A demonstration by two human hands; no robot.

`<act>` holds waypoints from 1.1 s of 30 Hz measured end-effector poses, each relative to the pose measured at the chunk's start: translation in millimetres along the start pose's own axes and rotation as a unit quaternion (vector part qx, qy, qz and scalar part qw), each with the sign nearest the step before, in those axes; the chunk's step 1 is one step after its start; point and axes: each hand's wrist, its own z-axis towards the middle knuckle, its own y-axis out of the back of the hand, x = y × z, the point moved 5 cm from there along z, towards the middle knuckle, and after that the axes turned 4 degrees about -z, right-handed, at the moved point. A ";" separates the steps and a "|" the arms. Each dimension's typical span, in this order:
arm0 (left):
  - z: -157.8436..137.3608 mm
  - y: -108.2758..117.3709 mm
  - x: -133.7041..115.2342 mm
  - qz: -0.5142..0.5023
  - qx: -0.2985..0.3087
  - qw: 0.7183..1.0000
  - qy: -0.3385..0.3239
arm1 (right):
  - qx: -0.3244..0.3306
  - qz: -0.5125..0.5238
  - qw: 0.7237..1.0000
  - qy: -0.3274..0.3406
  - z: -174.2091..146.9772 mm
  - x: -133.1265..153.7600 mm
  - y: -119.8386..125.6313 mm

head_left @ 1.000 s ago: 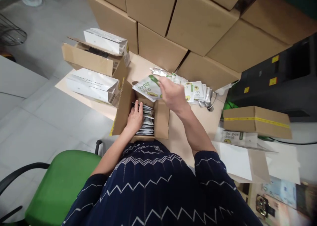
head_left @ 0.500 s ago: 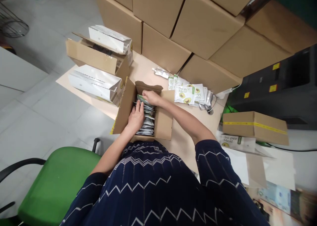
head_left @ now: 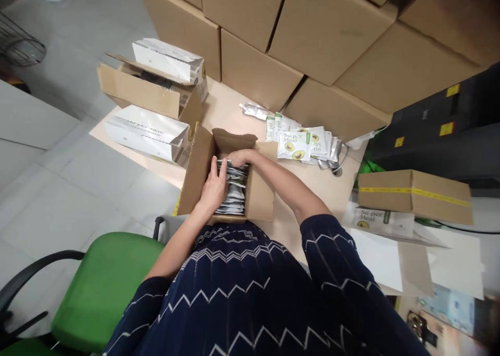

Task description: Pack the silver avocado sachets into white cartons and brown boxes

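Observation:
An open cardboard box [head_left: 262, 193] stands in front of me, its flaps spread outward. Inside it, a row of flat silvery sachets [head_left: 235, 192] is packed on edge. My left hand [head_left: 213, 188] reaches over the left wall, with its index and middle fingers stretched and apart on the sachets at the far end. From the right, my right hand [head_left: 239, 157] dips into the far end of the box. Its fingers are curled at a sachet there, and the fingertips are partly hidden.
Loose white avocado-print sachets [head_left: 294, 145] and a silver pouch [head_left: 253, 111] lie on the table right of the box. White cartons [head_left: 146, 132] and another open box [head_left: 138, 90] stand left. Large cartons [head_left: 261, 70] are stacked behind. A green chair [head_left: 105, 288] is at lower left.
My right hand has gone lower into the far end of the box, taking the sachet it pinched down with it. The left hand's two fingers have spread apart.

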 end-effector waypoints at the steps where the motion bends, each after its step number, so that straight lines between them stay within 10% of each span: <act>1: -0.8 2.6 -2.0 0.013 -0.003 1.000 0.000 | 0.022 0.001 1.000 0.004 1.2 -1.2 -0.2; 12: 10.3 -3.3 -11.2 0.117 0.010 0.993 -0.025 | 0.042 -0.052 0.998 0.017 -14.2 5.7 1.0; 18: 10.6 -3.7 -8.7 0.106 0.000 0.994 -0.039 | -0.064 0.167 0.978 0.105 -105.7 10.8 49.2; 22: 8.1 -6.4 -5.1 0.091 -0.007 0.995 -0.046 | -0.270 0.331 0.904 0.034 -131.8 -66.9 90.4; 26: 6.0 -9.2 -2.6 0.085 -0.016 0.995 -0.047 | -0.409 0.239 0.868 -0.147 -82.1 -163.4 110.9; 33: 0.5 -14.2 3.4 0.087 0.002 0.996 -0.036 | -0.217 0.020 0.916 -0.338 31.9 -232.7 101.9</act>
